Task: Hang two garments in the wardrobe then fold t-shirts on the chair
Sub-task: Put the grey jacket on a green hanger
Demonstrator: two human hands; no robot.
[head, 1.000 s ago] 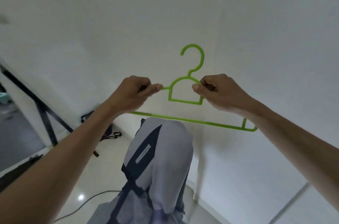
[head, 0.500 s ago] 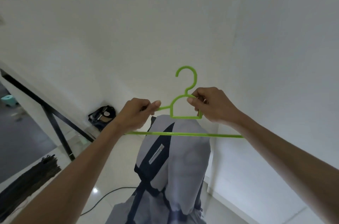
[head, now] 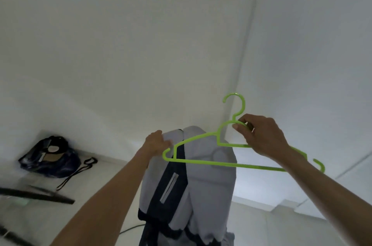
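since half a second ago the left hand (head: 156,143) has let go of the green hanger (head: 203,162) and dropped onto the grey garment (head: 209,181), while the hanger has swung to the right of the frame and tilted, its left end now lower than before and its hook nearer the wall corner. the right hand (head: 261,135), right of centre, pinches the hanger at the neck just below the hook, thumb and forefinger closed round the plastic, the other fingers curled behind. the hook points up toward the pale corner seam of the walls; the long bottom bar runs from centre frame down to the right, passing behind the right wrist, with its far notched end showing past the forearm. the left hand sits at centre frame with fingers curled over the top left edge of the garment, gripping the cloth; its fingertips lie just beside the hanger's left end, and whether they touch it cannot be told. the garment, grey with dark navy panels and a pale strip label, is draped over something tall in the lower centre, hanging down out of the frame's bottom edge. a dark bag (head: 49,157) with loose straps lies on the floor at the left, against the wall.
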